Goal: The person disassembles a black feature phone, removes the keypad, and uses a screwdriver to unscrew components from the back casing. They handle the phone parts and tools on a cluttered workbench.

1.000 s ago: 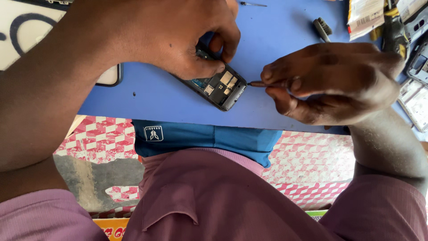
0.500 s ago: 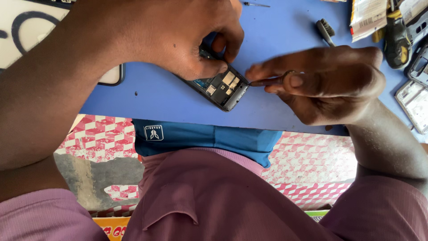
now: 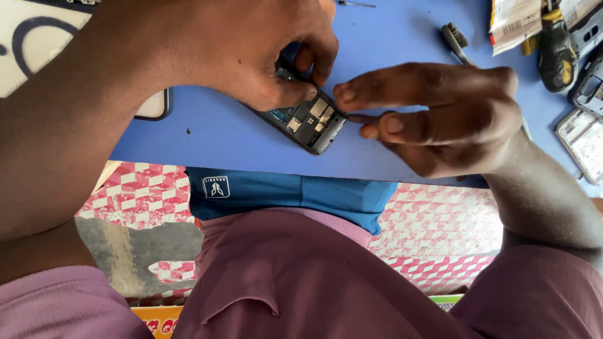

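Left hand (image 3: pixel 251 56) fingers clamp opened phone (image 3: pixel 308 119) near front edge of blue bench (image 3: pixel 207 135). Right hand (image 3: pixel 440 119) fingers pinched shut on thin tool at phone's end. White-orange packet (image 3: pixel 515 19) at far right corner; brush (image 3: pixel 455 41) beside it.

Your left hand (image 3: pixel 251 56) covers the far end of the opened phone (image 3: pixel 308 119); your right hand (image 3: pixel 440 116) closes on the near end from the right, fingertips (image 3: pixel 345 94) touching it. No passage exists between the two hands.

Below both hands, a bare strip of blue table (image 3: pixel 213 138) runs to the near edge and is passable. Above the right hand, a small brush (image 3: pixel 455 39) lies close, with bare blue surface between it and the left hand.

Right of the right hand, access is blocked by a paper packet (image 3: pixel 515 22), a dark yellow-trimmed tool (image 3: pixel 556 53) and a silver phone frame (image 3: pixel 581 141).

Left of the left hand, your forearm crosses a white phone (image 3: pixel 154 107).
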